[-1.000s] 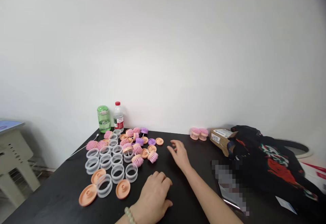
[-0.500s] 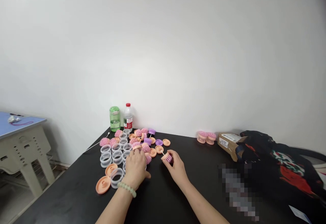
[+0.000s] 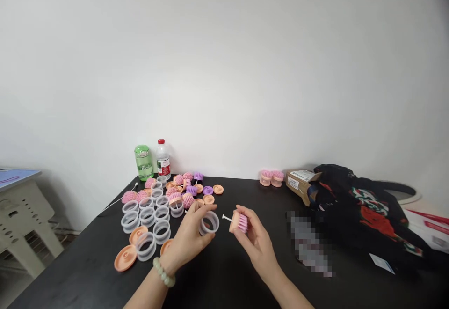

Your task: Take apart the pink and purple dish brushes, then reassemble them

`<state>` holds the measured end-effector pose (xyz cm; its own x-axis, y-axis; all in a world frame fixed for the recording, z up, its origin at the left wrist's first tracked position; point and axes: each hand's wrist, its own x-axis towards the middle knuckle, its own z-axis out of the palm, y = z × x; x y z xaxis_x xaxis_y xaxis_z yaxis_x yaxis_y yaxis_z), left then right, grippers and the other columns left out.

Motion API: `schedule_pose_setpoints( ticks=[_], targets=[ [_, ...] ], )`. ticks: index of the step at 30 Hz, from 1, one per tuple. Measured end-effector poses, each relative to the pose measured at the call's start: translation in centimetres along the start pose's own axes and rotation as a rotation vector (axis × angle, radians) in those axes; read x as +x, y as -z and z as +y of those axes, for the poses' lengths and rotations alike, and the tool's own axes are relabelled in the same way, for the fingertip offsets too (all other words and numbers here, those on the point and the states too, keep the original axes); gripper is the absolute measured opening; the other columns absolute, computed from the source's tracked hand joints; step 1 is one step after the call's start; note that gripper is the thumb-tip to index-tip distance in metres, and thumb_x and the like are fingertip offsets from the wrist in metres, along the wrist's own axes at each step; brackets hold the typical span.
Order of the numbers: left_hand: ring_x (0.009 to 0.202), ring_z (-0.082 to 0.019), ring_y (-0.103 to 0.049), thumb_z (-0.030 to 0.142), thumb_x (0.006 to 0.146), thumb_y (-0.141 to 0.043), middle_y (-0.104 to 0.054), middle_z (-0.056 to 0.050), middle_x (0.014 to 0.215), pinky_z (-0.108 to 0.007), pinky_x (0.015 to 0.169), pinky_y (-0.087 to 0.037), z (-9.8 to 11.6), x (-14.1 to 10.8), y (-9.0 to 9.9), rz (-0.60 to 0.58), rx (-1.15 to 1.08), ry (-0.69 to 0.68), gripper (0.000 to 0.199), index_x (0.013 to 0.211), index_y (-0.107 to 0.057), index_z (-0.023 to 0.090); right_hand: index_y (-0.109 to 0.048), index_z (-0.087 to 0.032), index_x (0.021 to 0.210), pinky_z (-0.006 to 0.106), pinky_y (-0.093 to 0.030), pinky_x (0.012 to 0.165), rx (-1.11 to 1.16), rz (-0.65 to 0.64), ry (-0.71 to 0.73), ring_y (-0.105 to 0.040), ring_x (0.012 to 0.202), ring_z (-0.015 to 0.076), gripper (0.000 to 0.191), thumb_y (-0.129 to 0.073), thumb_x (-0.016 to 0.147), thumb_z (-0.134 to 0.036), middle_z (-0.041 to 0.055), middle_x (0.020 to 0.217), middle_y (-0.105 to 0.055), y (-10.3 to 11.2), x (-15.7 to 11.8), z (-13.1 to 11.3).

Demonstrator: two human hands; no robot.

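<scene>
Gripping with both hands, we are pinching a clear plastic ring (image 3: 209, 223) in our left hand (image 3: 189, 239), while our right hand (image 3: 256, 239) is wrapping around a pink bristled brush head (image 3: 239, 222) with a thin white pin (image 3: 226, 217) sticking out. We are holding both just apart above the black tabletop (image 3: 231, 276), beside loose clear rings (image 3: 130, 222), orange discs (image 3: 125, 258) and more brush heads (image 3: 188, 201).
</scene>
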<state>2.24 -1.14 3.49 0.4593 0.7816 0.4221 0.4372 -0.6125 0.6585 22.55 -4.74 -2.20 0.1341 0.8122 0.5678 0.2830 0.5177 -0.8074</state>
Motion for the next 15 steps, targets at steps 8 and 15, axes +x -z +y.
schedule_pose_setpoints(
  ticks=[8,15],
  targets=[
    [0.089,-0.022,-0.059,0.024,0.077,-0.074,-0.063,-0.004,0.100,-0.035,0.080,-0.047,0.9,-0.5,-2.2,-0.001,-0.131,0.053,0.029,0.100,-0.056,0.022,-0.055,-0.024,0.114,0.034,-0.055,0.084,-0.186,-0.170,0.182,-0.064,0.096,0.0221,0.034,-0.061,0.082,-0.016,0.0066,0.107,-0.064,0.9,0.2,-3.1],
    [0.089,-0.021,-0.057,0.039,0.067,-0.085,-0.064,-0.006,0.101,-0.029,0.076,-0.046,1.6,-0.8,-1.3,-0.136,-0.742,0.081,0.047,0.105,-0.066,0.018,-0.056,-0.024,0.121,0.039,-0.057,0.080,-0.055,-0.226,0.292,-0.064,0.094,0.0251,0.035,-0.065,0.088,-0.030,0.0092,0.106,-0.065,1.9,0.1,-4.7]
  ],
)
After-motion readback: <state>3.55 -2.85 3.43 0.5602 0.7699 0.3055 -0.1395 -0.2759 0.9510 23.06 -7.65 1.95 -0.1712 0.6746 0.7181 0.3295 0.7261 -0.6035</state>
